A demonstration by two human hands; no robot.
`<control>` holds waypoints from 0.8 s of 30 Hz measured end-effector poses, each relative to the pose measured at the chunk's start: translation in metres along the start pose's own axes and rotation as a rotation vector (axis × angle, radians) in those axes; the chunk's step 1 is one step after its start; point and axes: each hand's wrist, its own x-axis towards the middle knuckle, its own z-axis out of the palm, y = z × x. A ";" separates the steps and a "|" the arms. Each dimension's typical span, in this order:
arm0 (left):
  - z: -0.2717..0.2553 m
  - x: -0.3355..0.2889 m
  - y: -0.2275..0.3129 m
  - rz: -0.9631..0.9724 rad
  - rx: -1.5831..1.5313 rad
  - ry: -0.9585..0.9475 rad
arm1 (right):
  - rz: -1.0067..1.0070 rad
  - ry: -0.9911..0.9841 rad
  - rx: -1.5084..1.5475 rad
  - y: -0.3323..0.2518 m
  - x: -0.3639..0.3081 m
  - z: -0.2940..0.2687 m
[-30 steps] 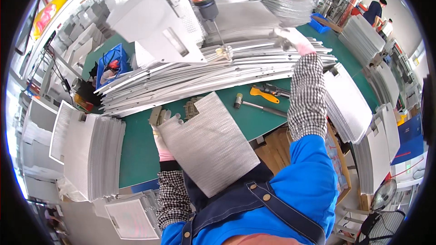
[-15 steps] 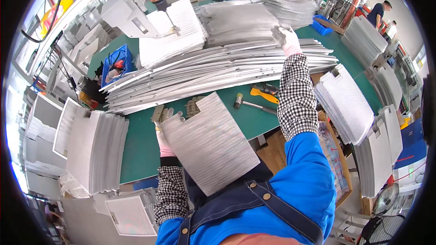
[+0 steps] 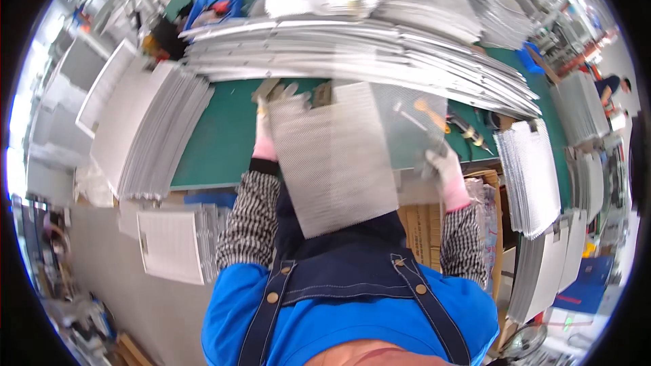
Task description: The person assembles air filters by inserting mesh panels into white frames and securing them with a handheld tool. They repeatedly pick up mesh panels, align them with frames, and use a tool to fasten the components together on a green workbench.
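Note:
My gloved left hand [image 3: 263, 129] grips the upper left edge of a silvery mesh panel [image 3: 325, 176], which tilts in front of my apron and has a notch at its top. My gloved right hand [image 3: 444, 171] is closed on the right edge of a thin mesh sheet [image 3: 410, 146], blurred and see-through, that partly overlaps the panel. Through the sheet an orange-handled tool [image 3: 430, 115] and a hammer [image 3: 410, 118] show faintly. Small beige and clear pieces [image 3: 288, 91] lie just beyond the panel's top edge.
Long metal strips [image 3: 285, 51] lie piled across the green table [image 3: 217, 142]. Behind them is a stack of mesh sheets [image 3: 427, 3]. Panel stacks stand at left [image 3: 146, 125] and right [image 3: 532, 176]. A yellow-and-black electric screwdriver [image 3: 468, 130] and a blue bin [image 3: 215, 3] are also there.
My right hand has come back from the rear stack toward me, bringing a mesh sheet beside the panel. The view has tipped lower; my left hand keeps its hold.

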 end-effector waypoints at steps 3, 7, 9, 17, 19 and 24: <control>-0.035 0.013 -0.003 0.087 0.119 0.147 | 0.109 -0.177 0.083 0.020 -0.020 0.047; -0.022 0.018 -0.002 -0.093 -0.246 -0.096 | 0.127 -0.240 -0.055 0.026 -0.014 0.070; -0.021 0.016 -0.002 -0.070 -0.229 -0.127 | 0.172 -0.249 -0.048 0.026 -0.008 0.072; -0.018 0.008 -0.001 0.010 -0.196 -0.202 | 0.190 -0.235 -0.071 0.024 0.001 0.076; -0.018 0.010 -0.001 0.024 -0.185 -0.181 | 0.177 -0.227 -0.103 0.027 0.003 0.076; -0.013 0.009 -0.004 -0.015 -0.114 -0.118 | 0.162 -0.216 -0.082 0.023 -0.006 0.077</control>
